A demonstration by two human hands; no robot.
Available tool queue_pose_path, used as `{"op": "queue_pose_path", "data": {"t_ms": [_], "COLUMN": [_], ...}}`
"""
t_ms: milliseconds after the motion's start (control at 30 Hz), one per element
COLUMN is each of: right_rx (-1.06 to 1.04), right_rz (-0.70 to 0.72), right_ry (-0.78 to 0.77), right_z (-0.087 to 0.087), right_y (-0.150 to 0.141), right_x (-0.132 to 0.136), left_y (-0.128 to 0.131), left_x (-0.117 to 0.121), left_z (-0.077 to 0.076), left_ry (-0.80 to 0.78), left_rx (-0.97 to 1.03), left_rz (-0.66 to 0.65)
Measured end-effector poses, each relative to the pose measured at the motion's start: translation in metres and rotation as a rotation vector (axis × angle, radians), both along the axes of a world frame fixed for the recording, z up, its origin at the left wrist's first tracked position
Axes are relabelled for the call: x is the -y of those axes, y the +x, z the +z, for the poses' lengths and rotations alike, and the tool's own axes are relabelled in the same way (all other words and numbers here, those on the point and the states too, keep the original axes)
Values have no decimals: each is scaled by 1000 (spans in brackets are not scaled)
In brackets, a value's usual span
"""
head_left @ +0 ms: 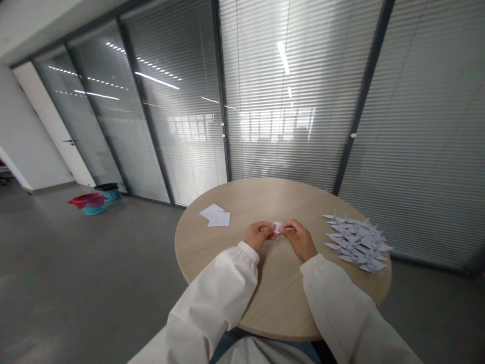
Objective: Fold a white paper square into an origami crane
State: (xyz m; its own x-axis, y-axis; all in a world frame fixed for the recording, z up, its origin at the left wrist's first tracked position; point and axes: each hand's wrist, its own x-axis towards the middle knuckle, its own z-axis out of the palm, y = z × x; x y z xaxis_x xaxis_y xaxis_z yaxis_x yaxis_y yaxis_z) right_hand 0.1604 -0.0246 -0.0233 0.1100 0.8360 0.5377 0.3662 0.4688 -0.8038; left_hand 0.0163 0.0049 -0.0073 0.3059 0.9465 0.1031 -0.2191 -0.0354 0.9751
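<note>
Between my two hands is a small piece of folded white paper [278,227], held just above the middle of the round table. My left hand [260,234] pinches its left side between thumb and fingers. On the other side, the fingertips of my right hand [298,237] close on the right edge. The fingers cover much of the paper, so its exact folds cannot be made out. To the right lies a pile of folded paper cranes [358,242]. A few flat sheets of white paper [219,218] rest on the left part of the table.
The round wooden table [265,194] stands close to a glass partition with blinds [288,151]. On the floor at the left are a blue bin with a red liner [93,206] and another with a black liner [109,193]. A white door [56,126] is at the far left.
</note>
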Motion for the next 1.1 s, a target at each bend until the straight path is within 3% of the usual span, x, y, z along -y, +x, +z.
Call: {"op": "queue_pose_path", "data": {"t_ms": [333, 667, 1100], "right_rx": [78, 43, -234], "right_rz": [-62, -59, 32], "right_ry": [95, 27, -49], "right_z": [2, 3, 4], "right_y": [-2, -1, -4], "right_x": [3, 4, 2], "left_y": [1, 0, 0], "left_x": [1, 2, 6], "left_z": [1, 0, 4], "left_ry": [-6, -35, 40], "left_rx": [10, -9, 37], "left_rz": [-15, -47, -3]}}
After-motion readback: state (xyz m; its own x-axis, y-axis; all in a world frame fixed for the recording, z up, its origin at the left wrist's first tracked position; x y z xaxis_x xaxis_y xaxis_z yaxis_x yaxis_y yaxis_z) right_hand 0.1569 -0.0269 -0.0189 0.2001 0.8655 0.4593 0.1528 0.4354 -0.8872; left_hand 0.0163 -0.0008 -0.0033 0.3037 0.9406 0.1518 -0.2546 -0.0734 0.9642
